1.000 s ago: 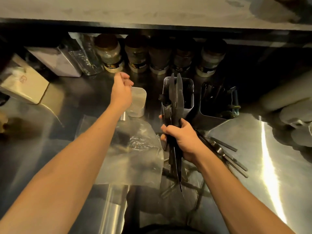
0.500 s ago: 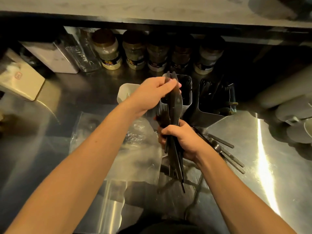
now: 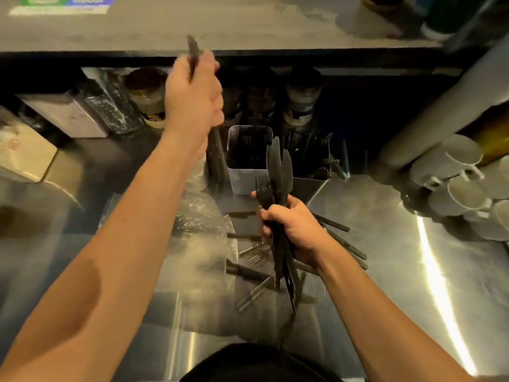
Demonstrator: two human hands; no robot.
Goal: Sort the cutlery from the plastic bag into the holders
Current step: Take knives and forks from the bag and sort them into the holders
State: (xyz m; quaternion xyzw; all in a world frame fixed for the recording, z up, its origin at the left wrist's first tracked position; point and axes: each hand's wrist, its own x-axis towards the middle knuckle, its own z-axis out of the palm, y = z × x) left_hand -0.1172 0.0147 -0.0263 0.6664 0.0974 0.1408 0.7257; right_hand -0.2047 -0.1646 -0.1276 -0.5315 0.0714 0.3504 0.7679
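Your right hand grips a bundle of knives and forks upright, so single pieces come free easily. Your left hand pinches one piece, raised above the holders. More cutlery lies on the table beside the bag.

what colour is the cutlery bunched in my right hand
Black, blades and handles alike, on the cutlery bunch in the right hand, head view.

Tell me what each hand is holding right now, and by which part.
The left hand grips one dark utensil, blurred, by its lower end. The right hand clasps a bundle of knives and forks around the handles.
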